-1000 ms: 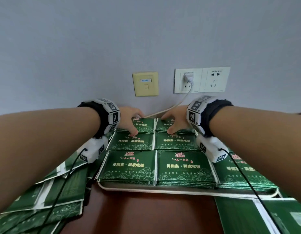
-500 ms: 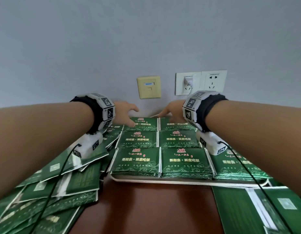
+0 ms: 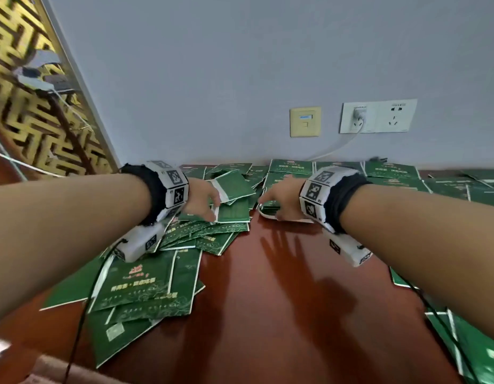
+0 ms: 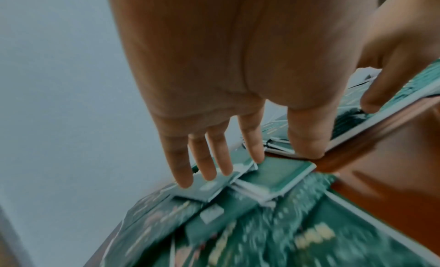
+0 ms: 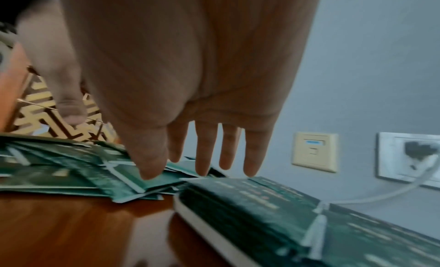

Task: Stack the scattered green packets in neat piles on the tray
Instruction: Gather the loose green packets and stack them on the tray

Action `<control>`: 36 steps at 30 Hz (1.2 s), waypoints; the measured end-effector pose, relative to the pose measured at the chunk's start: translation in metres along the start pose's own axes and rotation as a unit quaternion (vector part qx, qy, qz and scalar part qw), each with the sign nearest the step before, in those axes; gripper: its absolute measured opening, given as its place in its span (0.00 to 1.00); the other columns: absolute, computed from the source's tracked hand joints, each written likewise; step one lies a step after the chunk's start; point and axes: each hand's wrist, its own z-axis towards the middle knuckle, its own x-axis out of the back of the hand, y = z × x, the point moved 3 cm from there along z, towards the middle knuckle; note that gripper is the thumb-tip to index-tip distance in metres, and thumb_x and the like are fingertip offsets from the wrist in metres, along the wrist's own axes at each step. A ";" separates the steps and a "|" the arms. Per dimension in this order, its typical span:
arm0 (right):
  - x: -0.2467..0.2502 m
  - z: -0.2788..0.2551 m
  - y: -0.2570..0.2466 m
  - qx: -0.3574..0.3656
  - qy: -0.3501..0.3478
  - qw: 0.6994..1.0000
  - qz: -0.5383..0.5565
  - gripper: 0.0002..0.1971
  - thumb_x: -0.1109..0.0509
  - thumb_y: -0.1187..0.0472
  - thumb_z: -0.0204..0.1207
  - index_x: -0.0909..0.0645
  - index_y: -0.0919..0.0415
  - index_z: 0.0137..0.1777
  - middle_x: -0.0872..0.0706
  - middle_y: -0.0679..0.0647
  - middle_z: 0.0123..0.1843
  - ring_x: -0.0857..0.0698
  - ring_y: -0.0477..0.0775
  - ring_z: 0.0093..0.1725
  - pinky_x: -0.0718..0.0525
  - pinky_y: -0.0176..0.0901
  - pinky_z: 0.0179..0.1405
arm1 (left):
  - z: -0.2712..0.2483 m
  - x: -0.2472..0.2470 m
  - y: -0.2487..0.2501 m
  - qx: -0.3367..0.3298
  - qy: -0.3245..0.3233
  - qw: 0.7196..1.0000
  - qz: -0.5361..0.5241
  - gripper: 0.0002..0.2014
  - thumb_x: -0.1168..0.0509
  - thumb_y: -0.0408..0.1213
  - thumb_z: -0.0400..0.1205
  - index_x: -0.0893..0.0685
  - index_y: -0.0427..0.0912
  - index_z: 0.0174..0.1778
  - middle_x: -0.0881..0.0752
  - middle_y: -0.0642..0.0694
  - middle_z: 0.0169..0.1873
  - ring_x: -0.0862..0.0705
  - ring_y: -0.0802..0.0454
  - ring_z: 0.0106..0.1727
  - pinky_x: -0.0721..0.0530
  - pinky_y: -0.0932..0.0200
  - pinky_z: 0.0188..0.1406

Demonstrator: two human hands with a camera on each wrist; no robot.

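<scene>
On the reddish-brown counter (image 3: pixel 268 286), against the grey wall (image 3: pixel 240 65), a white tray (image 5: pixel 214 239) is seen, loaded with neat piles of green packets (image 5: pixel 273 211). Just left of the tray, a loose heap of scattered packets (image 3: pixel 162 284) is spread over the counter, overlapping at all angles, and more packets are strewn on the tray's right side (image 3: pixel 476 353).

The left hand (image 3: pixel 202 199) is held over the heap near the tray's left corner. Its fingers (image 4: pixel 202 164) are stretched out straight and a little apart, the tips lying on or just above a small packet (image 4: pixel 276 177) at the top of the heap; nothing is gripped by them, and whether they actually touch cannot be told through the blur.

The right hand (image 3: pixel 281 200) is placed at the tray's near-left corner. Its fingers (image 5: pixel 202 152) are likewise extended and slightly spread, pointing down at the edge of the nearest pile, with the forefinger tip towards the scattered packets beside the tray; nothing is held.

On the wall above the tray, a beige wall plate (image 3: pixel 305 121) and a white socket (image 3: pixel 377 117) with a plug and cable are mounted. A gold lattice panel (image 3: pixel 32 106) is visible beyond the heap, far left of the tray.
</scene>
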 end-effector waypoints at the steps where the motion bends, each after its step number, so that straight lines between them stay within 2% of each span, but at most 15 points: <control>1: -0.001 -0.002 -0.014 0.013 -0.008 1.000 0.007 0.28 0.35 0.59 0.79 0.33 0.48 0.80 0.25 0.51 0.76 0.25 0.56 0.73 0.26 0.43 0.67 | -0.009 -0.007 -0.003 -0.001 -0.003 1.000 -0.004 0.24 0.32 0.46 0.81 0.25 0.48 0.73 0.22 0.46 0.69 0.21 0.48 0.66 0.28 0.63 0.59; 4: -0.002 -0.005 -0.050 0.031 -0.050 0.997 0.043 0.29 0.35 0.65 0.79 0.33 0.54 0.80 0.25 0.54 0.76 0.25 0.55 0.72 0.27 0.40 0.65 | -0.027 -0.031 -0.007 -0.002 -0.020 1.000 -0.020 0.24 0.31 0.45 0.80 0.24 0.48 0.72 0.21 0.45 0.68 0.20 0.47 0.66 0.26 0.59 0.60; 8: -0.006 -0.005 -0.084 0.062 -0.054 0.996 0.030 0.29 0.36 0.68 0.80 0.33 0.48 0.80 0.26 0.53 0.77 0.24 0.54 0.72 0.26 0.37 0.62 | -0.038 -0.052 -0.009 -0.022 -0.034 0.998 -0.042 0.24 0.29 0.44 0.79 0.22 0.50 0.72 0.27 0.47 0.74 0.26 0.48 0.73 0.31 0.60 0.68; 11: -0.012 -0.002 -0.096 0.049 -0.051 0.996 0.049 0.29 0.36 0.69 0.78 0.28 0.44 0.77 0.18 0.50 0.69 0.16 0.53 0.59 0.23 0.35 0.48 | -0.042 -0.058 -0.015 -0.032 -0.040 0.998 -0.038 0.31 0.25 0.43 0.76 0.25 0.52 0.75 0.28 0.45 0.73 0.26 0.48 0.72 0.31 0.62 0.65; 14: -0.016 -0.002 -0.099 0.034 -0.060 0.995 0.072 0.33 0.38 0.74 0.74 0.26 0.42 0.75 0.15 0.48 0.64 0.18 0.49 0.39 0.15 0.39 0.48 | -0.042 -0.066 -0.019 -0.026 -0.064 0.998 0.012 0.39 0.22 0.46 0.71 0.31 0.55 0.77 0.33 0.42 0.73 0.26 0.41 0.71 0.28 0.51 0.71; 16: -0.016 -0.002 -0.098 0.032 -0.050 0.995 0.084 0.32 0.37 0.73 0.74 0.24 0.41 0.72 0.12 0.47 0.56 0.20 0.45 0.32 0.12 0.43 0.50 | -0.042 -0.068 -0.016 -0.025 -0.069 0.997 0.037 0.40 0.20 0.45 0.69 0.32 0.56 0.75 0.33 0.40 0.69 0.23 0.39 0.65 0.23 0.47 0.66; 17: -0.015 -0.001 -0.097 0.031 -0.050 0.995 0.085 0.32 0.37 0.73 0.73 0.23 0.42 0.72 0.11 0.45 0.47 0.21 0.44 0.29 0.12 0.45 0.50 | -0.042 -0.068 -0.014 -0.025 -0.069 0.996 0.047 0.39 0.20 0.44 0.68 0.32 0.56 0.74 0.33 0.40 0.67 0.22 0.39 0.63 0.21 0.47 0.63; 19: -0.013 -0.002 -0.098 0.035 -0.064 0.995 0.075 0.32 0.39 0.73 0.72 0.23 0.44 0.73 0.17 0.41 0.34 0.21 0.42 0.29 0.12 0.44 0.50 | -0.041 -0.068 -0.011 -0.032 -0.066 0.995 0.062 0.37 0.20 0.44 0.68 0.30 0.55 0.70 0.32 0.39 0.65 0.22 0.39 0.61 0.22 0.49 0.60; 24: -0.013 -0.012 -0.100 0.058 -0.046 0.995 0.069 0.29 0.40 0.68 0.74 0.23 0.44 0.73 0.13 0.46 0.59 0.20 0.47 0.42 0.19 0.36 0.49 | -0.038 -0.068 -0.010 -0.041 -0.060 0.994 0.079 0.30 0.22 0.48 0.70 0.27 0.58 0.65 0.31 0.42 0.59 0.27 0.42 0.62 0.27 0.51 0.55; 25: -0.015 -0.014 -0.098 0.059 -0.036 0.995 0.072 0.29 0.41 0.67 0.74 0.23 0.43 0.72 0.13 0.46 0.59 0.19 0.48 0.44 0.20 0.36 0.51 | -0.038 -0.068 -0.009 -0.042 -0.062 0.994 0.075 0.29 0.22 0.49 0.70 0.26 0.58 0.65 0.30 0.43 0.58 0.28 0.44 0.62 0.27 0.52 0.54; 28: -0.018 -0.023 -0.093 0.051 -0.032 0.994 0.096 0.28 0.41 0.67 0.73 0.21 0.42 0.70 0.13 0.41 0.40 0.19 0.48 0.39 0.19 0.38 0.60 | -0.040 -0.068 -0.008 -0.052 -0.067 0.994 0.076 0.32 0.22 0.54 0.67 0.27 0.58 0.66 0.30 0.47 0.56 0.28 0.46 0.62 0.29 0.54 0.51; 30: -0.021 -0.028 -0.088 0.041 -0.044 0.991 0.119 0.29 0.40 0.69 0.72 0.20 0.42 0.69 0.18 0.38 0.27 0.16 0.50 0.36 0.15 0.43 0.59 | -0.042 -0.069 -0.007 -0.050 -0.067 0.993 0.082 0.34 0.21 0.56 0.66 0.28 0.59 0.66 0.31 0.48 0.55 0.29 0.46 0.63 0.31 0.54 0.50; 31: -0.022 -0.031 -0.086 0.037 -0.050 0.990 0.128 0.30 0.41 0.70 0.71 0.19 0.42 0.68 0.16 0.39 0.27 0.15 0.51 0.36 0.13 0.44 0.55 | -0.043 -0.070 -0.007 -0.047 -0.063 0.993 0.084 0.36 0.21 0.57 0.65 0.29 0.58 0.66 0.31 0.48 0.55 0.30 0.46 0.64 0.31 0.54 0.50; 33: -0.023 -0.040 -0.081 0.027 -0.059 0.989 0.136 0.30 0.42 0.72 0.71 0.18 0.42 0.67 0.10 0.42 0.41 0.12 0.52 0.40 0.12 0.40 0.50 | -0.045 -0.071 -0.005 -0.043 -0.041 0.994 0.091 0.39 0.21 0.57 0.64 0.31 0.57 0.69 0.31 0.46 0.57 0.30 0.46 0.65 0.31 0.53 0.52; 36: -0.024 -0.054 -0.072 0.003 -0.073 0.986 0.152 0.23 0.39 0.71 0.74 0.12 0.50 0.60 0.12 0.40 0.56 0.15 0.42 0.43 0.16 0.35 0.50 | -0.046 -0.072 0.002 -0.037 -0.011 0.995 0.088 0.47 0.21 0.58 0.63 0.37 0.55 0.75 0.31 0.42 0.63 0.32 0.44 0.67 0.29 0.52 0.58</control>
